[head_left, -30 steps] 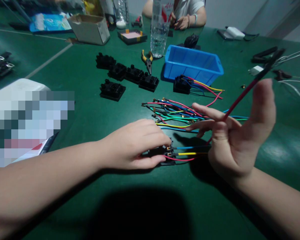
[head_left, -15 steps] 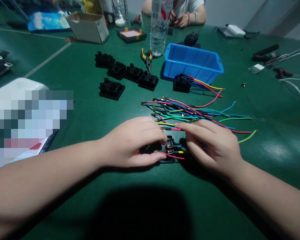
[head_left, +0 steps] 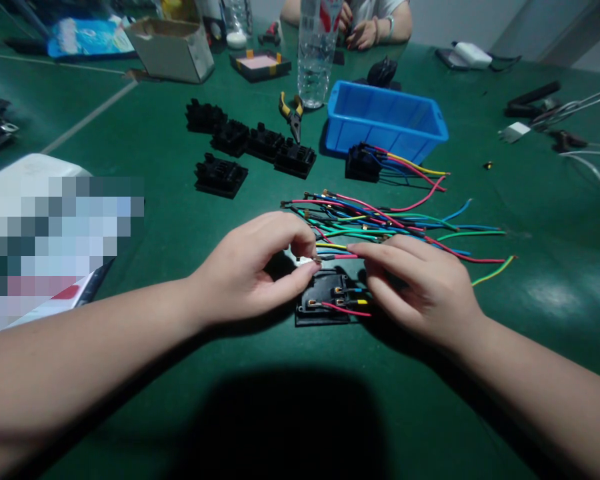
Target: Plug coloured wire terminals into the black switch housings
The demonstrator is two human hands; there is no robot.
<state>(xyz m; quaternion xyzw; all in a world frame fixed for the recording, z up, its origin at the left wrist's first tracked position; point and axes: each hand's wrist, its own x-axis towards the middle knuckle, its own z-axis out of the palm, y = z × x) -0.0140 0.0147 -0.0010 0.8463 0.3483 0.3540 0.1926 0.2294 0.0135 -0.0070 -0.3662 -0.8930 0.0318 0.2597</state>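
A black plastic socket housing [head_left: 325, 287] lies before me on the green table, with blue, yellow and red wires on its metal terminals. Just beyond its far edge, my left hand [head_left: 265, 267] pinches the metal end of a red wire [head_left: 344, 257] between thumb and forefinger. To the right, my right hand [head_left: 425, 280] is closed around the same wire, its fingertips near the sleeve; the rest of that wire is hidden in the hand. A loose bundle of coloured wires [head_left: 370, 223] lies right behind both hands.
Several black housings [head_left: 221, 175] sit at the back left near yellow-handled pliers [head_left: 294, 119]. Behind the wires stand a blue bin [head_left: 385, 123], a wired housing [head_left: 363, 162] and a plastic bottle [head_left: 315, 60]. A cardboard box [head_left: 173, 50] is farther left; another person's hands [head_left: 363, 33] show across the table.
My left hand has lifted off the housing and moved up to the red wire's metal end, uncovering the housing. My right hand has shifted slightly left.
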